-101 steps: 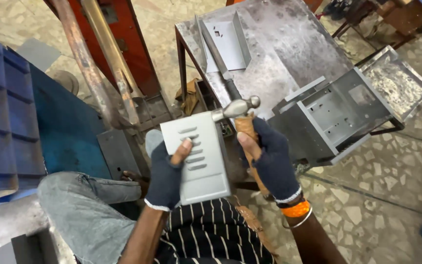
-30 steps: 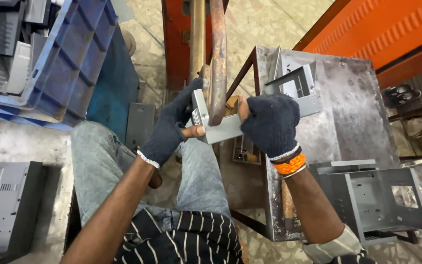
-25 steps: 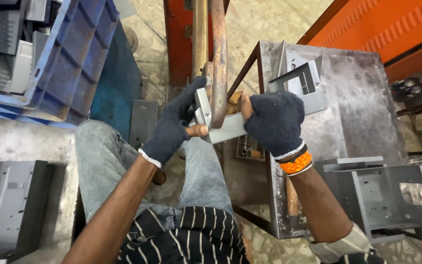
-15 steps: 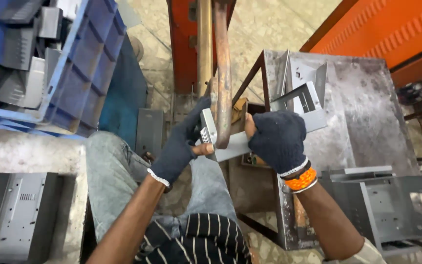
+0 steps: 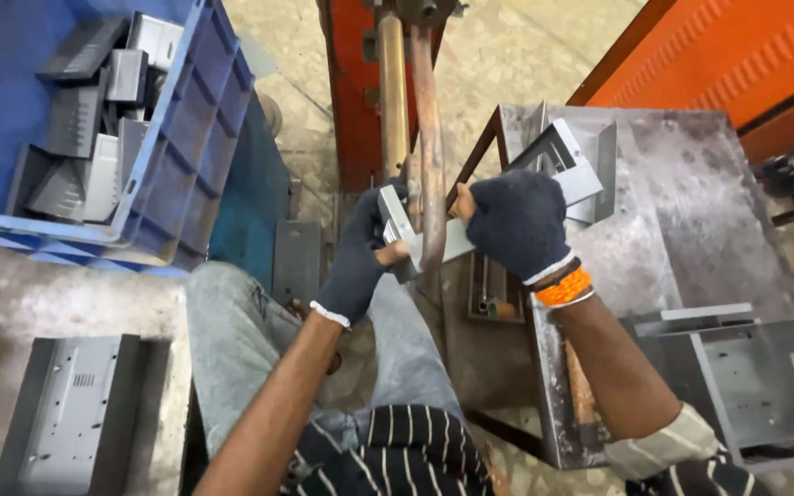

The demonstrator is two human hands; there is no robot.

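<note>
**Two gloved hands hold one bracket at the welder arms**

One steel surface (image 5: 691, 184) stands to the person's right, carrying two grey bent brackets (image 5: 581, 170) at its far end. One blue crate (image 5: 186, 156) on the left holds several grey sheet-metal parts, too jumbled to count. One grey perforated panel (image 5: 75, 413) lies on the floor at lower left. Two copper welder arms (image 5: 429, 138) reach down from the orange machine. One small grey bracket (image 5: 448, 243) sits against these arms. The left hand (image 5: 360, 257) grips its left end; the right hand (image 5: 516, 225) is closed over its right end.
</note>
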